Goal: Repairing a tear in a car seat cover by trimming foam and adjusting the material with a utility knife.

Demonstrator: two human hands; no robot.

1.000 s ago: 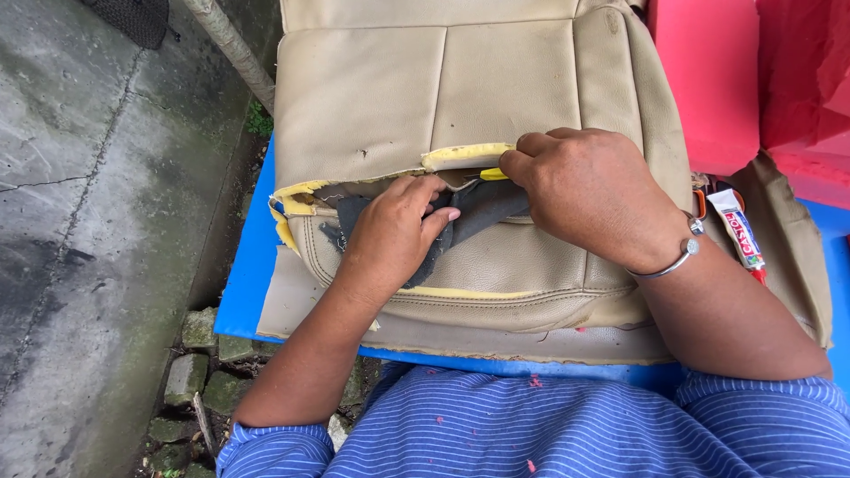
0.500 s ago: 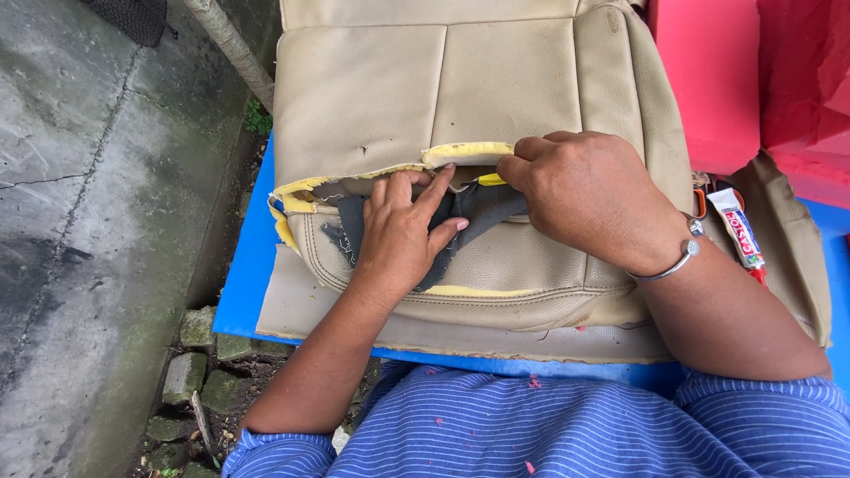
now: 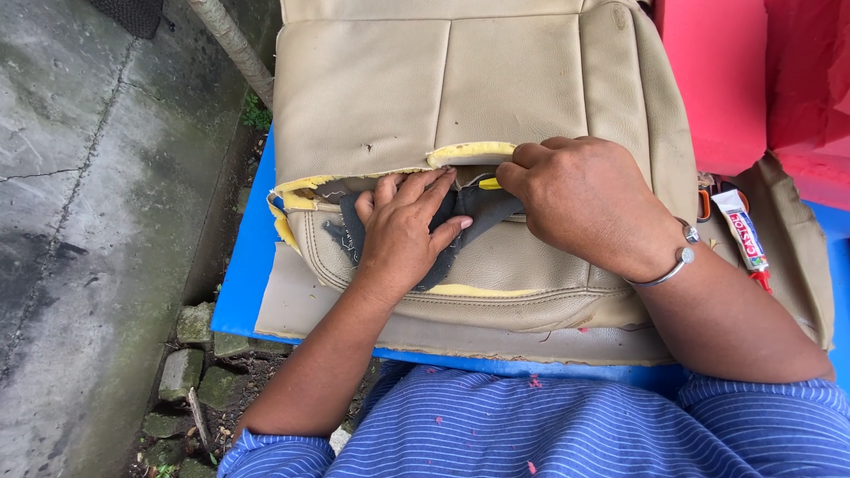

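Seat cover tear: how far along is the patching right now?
Done: a dark patch already sits inside the tear of the beige seat cover. In hand: the left hand presses it flat while the right hand lifts the torn flap. Left: the tear gapes, yellow foam showing; the glue tube lies aside.
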